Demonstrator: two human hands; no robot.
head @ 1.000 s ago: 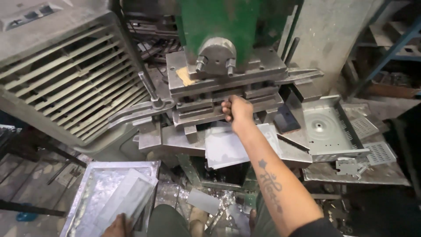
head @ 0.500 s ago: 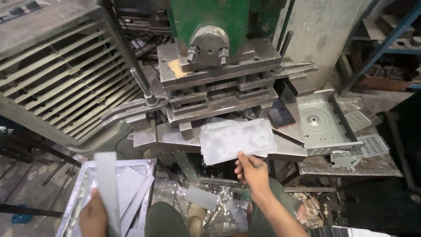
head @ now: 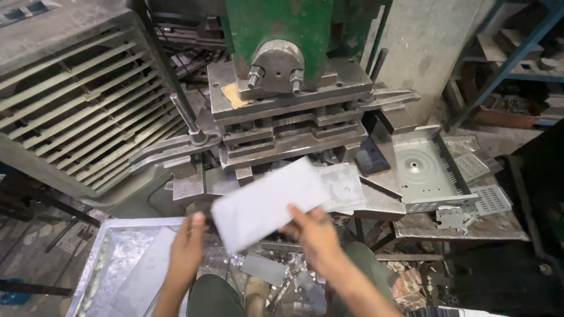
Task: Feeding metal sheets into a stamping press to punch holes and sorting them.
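Observation:
Both my hands hold a flat grey sheet-metal blank (head: 267, 202), blurred by motion, in front of the green press (head: 282, 35). My left hand (head: 189, 243) grips its left edge, my right hand (head: 311, 232) its lower right corner. The blank hovers just below the steel die block (head: 288, 126). Behind it, a second flat metal piece (head: 346, 185) lies on the press bed.
A metal tray (head: 103, 252) with flat blanks sits at lower left. Punched metal panels (head: 426, 167) are stacked to the right of the press. A dark phone (head: 371, 157) leans near the die. A slatted metal guard (head: 76, 111) stands at left. Scrap lies below.
My right hand left the die area and came down. My left hand lifted a blank from the tray, and both hands now hold it in front of the press.

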